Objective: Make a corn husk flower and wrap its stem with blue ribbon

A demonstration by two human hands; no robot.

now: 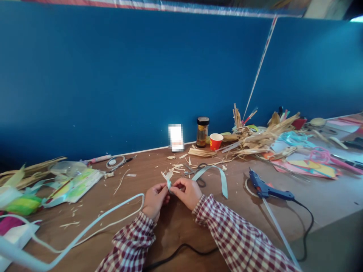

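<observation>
A clear, black-lidded jar (202, 135) holds something amber beside a red paper cup (216, 143) (contents hidden). Left hand (154, 198) and right hand (189, 192) pinch a pale, fibrous bundle (168, 177), its frayed end jutting past closed fingertips.

A person's left arm (132, 240) and right arm (238, 232), both sleeved in maroon-and-white check, reach forward from below and angle inward. The bare left hand (154, 199) and right hand (188, 192) come close together at the fingertips, each with thumb and forefinger pinched and the other fingers curled. The sleeves end at the wrists; the right arm shows at greater length.
</observation>
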